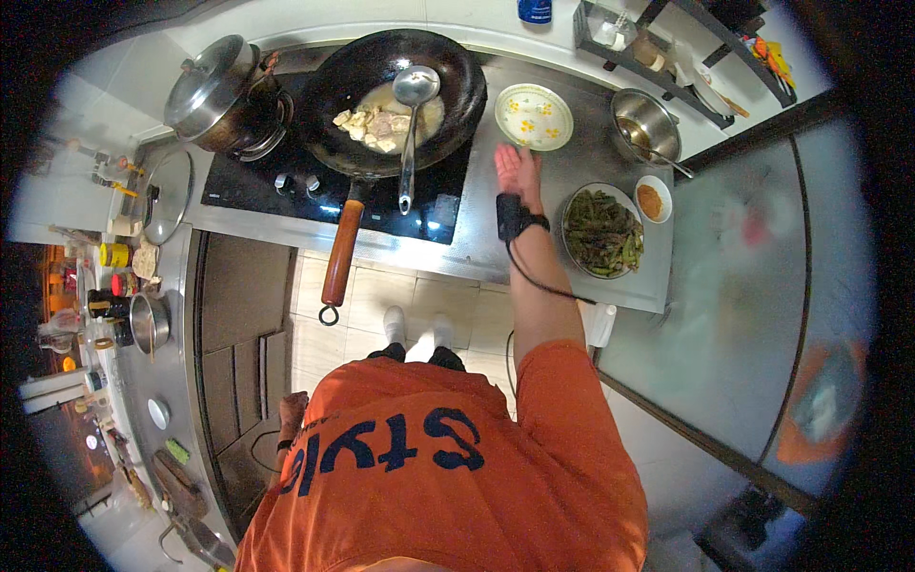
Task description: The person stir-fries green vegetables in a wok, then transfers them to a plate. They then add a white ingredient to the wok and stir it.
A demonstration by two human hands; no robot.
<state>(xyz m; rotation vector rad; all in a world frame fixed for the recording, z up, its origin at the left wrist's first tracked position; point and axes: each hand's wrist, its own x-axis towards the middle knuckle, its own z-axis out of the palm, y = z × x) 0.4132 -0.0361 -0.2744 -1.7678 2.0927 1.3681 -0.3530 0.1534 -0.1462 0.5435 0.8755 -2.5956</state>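
Note:
My right hand (pixel 520 175) reaches over the steel counter, palm partly turned up, with its fingertips at the near rim of a flower-patterned plate (pixel 525 107). Whether the fingers touch that rim is hard to tell. At my side hangs my left hand (pixel 293 410), low and partly hidden by the orange shirt. To the left of the plate stands a black wok (pixel 457 121) with a wooden handle (pixel 343 250). Pale cooked pieces (pixel 372 129) lie in liquid inside it. A metal ladle (pixel 417 89) rests in the wok, its handle over the near rim.
A lidded steel pot (pixel 214 93) occupies the left of the black cooktop (pixel 243 189). On the right are a plate of green vegetables (pixel 602 230), a small bowl of orange-brown seasoning (pixel 650 200) and a steel bowl (pixel 661 118) with a spoon. A glass lid (pixel 170 196) leans at left.

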